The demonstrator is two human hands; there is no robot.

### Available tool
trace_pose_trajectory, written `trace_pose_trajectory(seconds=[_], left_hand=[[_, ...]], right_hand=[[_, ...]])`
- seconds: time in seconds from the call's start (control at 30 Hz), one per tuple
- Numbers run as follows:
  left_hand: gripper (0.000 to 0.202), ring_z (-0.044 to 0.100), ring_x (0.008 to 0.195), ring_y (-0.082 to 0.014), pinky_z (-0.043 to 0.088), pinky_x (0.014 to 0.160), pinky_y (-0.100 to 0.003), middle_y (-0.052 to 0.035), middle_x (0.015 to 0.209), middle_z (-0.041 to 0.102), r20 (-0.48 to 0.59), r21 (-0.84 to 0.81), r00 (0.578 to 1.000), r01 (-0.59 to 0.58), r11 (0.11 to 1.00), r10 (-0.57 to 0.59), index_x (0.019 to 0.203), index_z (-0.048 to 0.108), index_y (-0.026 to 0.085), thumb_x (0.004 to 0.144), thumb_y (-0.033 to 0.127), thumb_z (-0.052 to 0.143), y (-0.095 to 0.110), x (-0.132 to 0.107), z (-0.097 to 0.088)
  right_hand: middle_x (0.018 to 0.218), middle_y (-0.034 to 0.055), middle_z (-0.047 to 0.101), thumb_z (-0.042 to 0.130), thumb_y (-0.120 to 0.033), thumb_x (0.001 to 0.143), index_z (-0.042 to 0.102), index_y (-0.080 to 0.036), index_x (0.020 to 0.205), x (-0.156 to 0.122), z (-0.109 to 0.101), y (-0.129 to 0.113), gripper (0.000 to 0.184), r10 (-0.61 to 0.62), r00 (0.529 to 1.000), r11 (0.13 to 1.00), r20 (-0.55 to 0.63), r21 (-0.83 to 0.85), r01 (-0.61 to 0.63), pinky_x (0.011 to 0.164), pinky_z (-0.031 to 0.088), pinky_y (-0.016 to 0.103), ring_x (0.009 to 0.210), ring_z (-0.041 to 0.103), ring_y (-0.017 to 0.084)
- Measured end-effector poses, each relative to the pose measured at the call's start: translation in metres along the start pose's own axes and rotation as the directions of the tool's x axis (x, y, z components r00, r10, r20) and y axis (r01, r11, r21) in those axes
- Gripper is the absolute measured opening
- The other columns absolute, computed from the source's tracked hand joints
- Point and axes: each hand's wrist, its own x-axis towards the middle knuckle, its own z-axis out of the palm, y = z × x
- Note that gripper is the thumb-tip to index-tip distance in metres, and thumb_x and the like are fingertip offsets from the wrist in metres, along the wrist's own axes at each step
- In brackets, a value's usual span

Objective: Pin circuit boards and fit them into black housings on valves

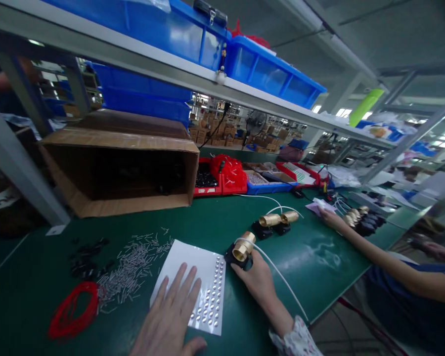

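Note:
My left hand (172, 311) lies with fingers spread over a white sheet (176, 257) that carries rows of small clear round dots along its right side. My right hand (258, 282) grips a brass valve (244, 246) with a black body beneath it, just right of the sheet. A white cable runs past this valve toward the table's front edge. Behind it, two more brass valves (270, 220) with black bodies rest on the green table (215, 217). Left of the sheet are many loose metal pins (128, 269), small black parts (85, 262) and a coil of red cord (74, 309).
An open cardboard box (122, 202) lies on its side at the back left. Red and blue trays (257, 189) of parts line the back, under a shelf of blue bins (274, 69). At right, a co-worker's hand (330, 217) holds a pale packet near more valves (356, 217).

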Motion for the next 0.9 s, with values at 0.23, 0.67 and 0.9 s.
trace_pose_trajectory(seconds=[0.23,0.67,0.9], left_hand=[[0.093,0.017,0.136,-0.0425,0.026,0.105,-0.068,-0.0157,0.148,0.018,0.189,-0.053,0.982,-0.006,0.999,0.016,0.143,0.027,0.02,0.069,0.049,0.075,0.018,-0.005,0.038],[0.068,0.041,0.128,-0.0381,0.042,0.102,-0.056,-0.0182,0.143,0.038,0.18,0.059,0.982,0.049,0.997,-0.059,0.142,0.033,0.015,0.083,0.027,0.065,0.051,-0.036,0.039],[0.062,0.051,0.115,-0.0356,0.048,0.093,-0.05,-0.0199,0.131,0.052,0.045,-0.012,0.994,0.105,0.994,-0.104,0.138,0.037,0.01,0.088,0.041,0.059,0.064,-0.044,0.04]], right_hand=[[0.099,0.0089,0.066,0.065,-0.038,0.071,0.054,-0.016,0.11,-0.02,-0.011,0.025,0.046,0.018,0.999,0.999,0.044,-0.034,-0.016,0.079,0.048,0.036,0.091,0.063,0.027],[0.102,0.0098,0.067,0.06,-0.051,0.078,0.051,-0.018,0.117,0.029,0.001,0.008,0.051,0.145,0.983,0.943,-0.113,-0.284,-0.171,0.074,0.048,0.033,0.094,0.064,0.028],[0.104,0.0254,0.063,0.05,-0.058,0.081,0.052,-0.006,0.117,0.059,-0.01,0.006,0.064,0.245,0.968,0.899,-0.057,-0.361,-0.249,0.072,0.05,0.047,0.094,0.063,0.042]])
